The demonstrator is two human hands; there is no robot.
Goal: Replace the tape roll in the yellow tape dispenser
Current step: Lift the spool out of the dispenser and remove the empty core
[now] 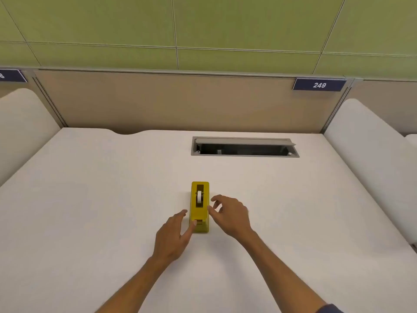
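Yellow tape dispenser (200, 207) lies mid-desk on a white table (90, 199), its white tape roll (199, 197) seated in the slot. Left hand (172, 237) touches its near end with straight fingers; right hand (230, 214) hovers alongside, fingers loosely spread. Best to steady the base, then lift the roll straight up.

Both my forearms reach forward, converging. My left hand (172, 236) lies flat with straight fingers (183, 214); my right hand (230, 214) hovers, its fingers loosely curled, holding nothing.
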